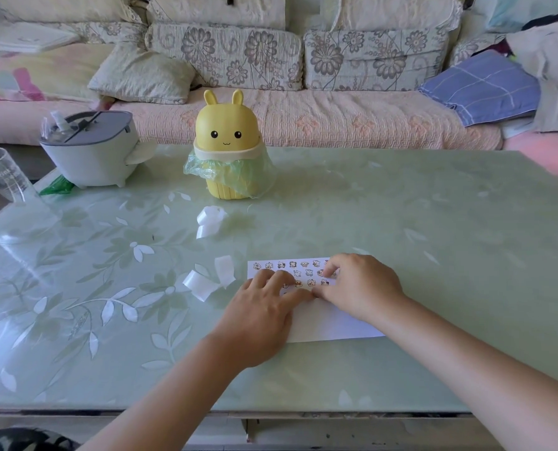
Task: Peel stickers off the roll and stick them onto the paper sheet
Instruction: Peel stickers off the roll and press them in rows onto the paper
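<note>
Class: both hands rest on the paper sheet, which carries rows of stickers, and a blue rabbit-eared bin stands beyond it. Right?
No: the head view shows the rabbit-eared bin is yellow, not blue. The left hand and right hand rest on the paper sheet, with its rows of stickers.

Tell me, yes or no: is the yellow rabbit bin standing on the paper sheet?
No, the yellow rabbit bin stands on the table well behind the paper sheet, clearly apart from it.

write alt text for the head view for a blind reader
The left hand and right hand press on a paper sheet with rows of stickers on a green table. White strips lie to its left, a yellow bin behind.
</note>
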